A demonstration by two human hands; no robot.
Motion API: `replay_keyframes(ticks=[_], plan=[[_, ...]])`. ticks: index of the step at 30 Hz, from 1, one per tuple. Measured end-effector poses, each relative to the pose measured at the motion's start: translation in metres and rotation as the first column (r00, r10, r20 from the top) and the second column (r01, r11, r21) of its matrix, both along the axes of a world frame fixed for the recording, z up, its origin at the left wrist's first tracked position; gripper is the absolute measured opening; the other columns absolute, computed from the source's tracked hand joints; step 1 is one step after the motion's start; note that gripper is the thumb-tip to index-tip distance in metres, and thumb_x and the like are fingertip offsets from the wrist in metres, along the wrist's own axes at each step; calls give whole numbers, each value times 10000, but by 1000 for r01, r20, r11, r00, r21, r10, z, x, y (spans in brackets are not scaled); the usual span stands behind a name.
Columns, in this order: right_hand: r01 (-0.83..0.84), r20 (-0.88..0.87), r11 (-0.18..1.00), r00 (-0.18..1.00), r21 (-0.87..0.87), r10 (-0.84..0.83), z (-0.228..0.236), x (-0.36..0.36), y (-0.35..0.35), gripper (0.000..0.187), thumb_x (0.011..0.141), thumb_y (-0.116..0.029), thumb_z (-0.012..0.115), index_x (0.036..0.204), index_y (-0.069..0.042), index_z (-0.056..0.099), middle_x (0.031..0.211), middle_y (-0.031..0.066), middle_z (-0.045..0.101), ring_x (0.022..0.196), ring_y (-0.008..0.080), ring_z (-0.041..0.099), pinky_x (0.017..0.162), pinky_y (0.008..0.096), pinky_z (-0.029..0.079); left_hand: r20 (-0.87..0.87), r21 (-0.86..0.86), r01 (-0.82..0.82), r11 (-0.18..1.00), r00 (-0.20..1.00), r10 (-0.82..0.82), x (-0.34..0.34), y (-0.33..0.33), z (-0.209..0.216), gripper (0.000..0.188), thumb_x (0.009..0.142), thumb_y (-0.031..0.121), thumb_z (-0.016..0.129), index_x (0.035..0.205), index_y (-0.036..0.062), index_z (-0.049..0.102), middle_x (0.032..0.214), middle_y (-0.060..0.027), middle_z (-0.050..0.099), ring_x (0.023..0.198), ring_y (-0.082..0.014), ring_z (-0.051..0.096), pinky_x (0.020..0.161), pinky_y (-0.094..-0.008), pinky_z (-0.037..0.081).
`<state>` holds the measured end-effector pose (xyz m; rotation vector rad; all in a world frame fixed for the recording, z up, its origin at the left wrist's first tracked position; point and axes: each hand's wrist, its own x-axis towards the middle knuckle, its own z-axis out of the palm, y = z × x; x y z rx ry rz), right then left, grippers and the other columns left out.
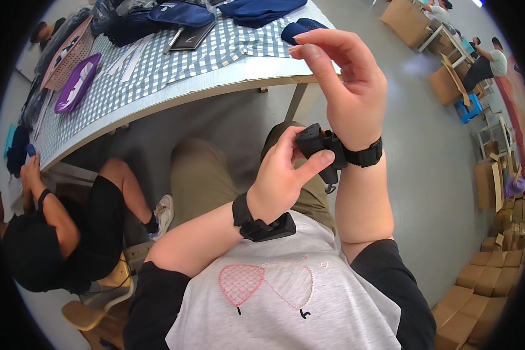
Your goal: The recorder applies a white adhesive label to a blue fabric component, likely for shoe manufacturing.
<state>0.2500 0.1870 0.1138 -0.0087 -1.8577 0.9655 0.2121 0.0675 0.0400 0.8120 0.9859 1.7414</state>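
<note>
My left hand (283, 175) is closed round a small black box-shaped device (312, 140), its thumb pressed against the near side. This device is attached to the black strap (368, 155) on my right wrist. Raised beside the table corner, my right hand (353, 81) is loosely curved, with a gap between thumb and fingers and nothing visible in it. A second black device (269, 227) hangs on a strap round my left wrist.
A table with a checked cloth (175, 70) carries a navy pouch (181, 13), a black notebook (192, 38), a purple tray (77, 83) and a pink basket (69, 55). Another person (52, 239) sits at left. Cardboard boxes (472, 291) stand at right.
</note>
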Motion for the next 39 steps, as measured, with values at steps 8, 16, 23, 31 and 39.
replay_keyframes(ticks=[8,16,23,31,39], plan=[[-81,32,990,996,-112,85,1,1,-5,131,886,-23,548,999,31,586,927,74,628,862,154,628,772,261,489,-45,38,-37,999,998,38,4,-2,-6,451,830,213,688,1122,-31,447,1001,-68,573,946,-115,537,835,-262,435],[-132,-28,980,991,-151,129,1,-8,-6,98,843,-71,612,913,-4,628,828,47,659,765,121,655,693,228,508,22,59,-4,998,1000,3,5,-6,-2,478,832,192,682,1166,-18,410,1102,-92,537,1035,-141,510,916,-288,403],[-169,85,984,981,-46,173,12,1,-7,130,884,-21,539,980,55,584,936,102,630,825,161,629,769,288,514,-93,120,45,992,995,-34,2,-7,3,550,823,203,694,1225,-9,385,1159,-103,513,1099,-165,485,987,-312,349],[-151,116,987,981,-55,156,15,2,-5,133,883,-24,544,978,61,581,933,100,628,828,159,627,769,283,508,-192,131,63,989,981,-37,-6,-7,-3,634,794,191,703,1298,13,363,1189,-96,496,1117,-175,473,992,-325,343],[-77,147,995,985,-71,87,14,4,44,131,856,-118,618,927,-11,637,827,33,660,792,98,645,709,219,492,-212,16,7,1000,977,-4,-41,-10,2,512,851,112,609,1302,35,381,1193,-76,491,1107,-155,481,966,-301,362]])
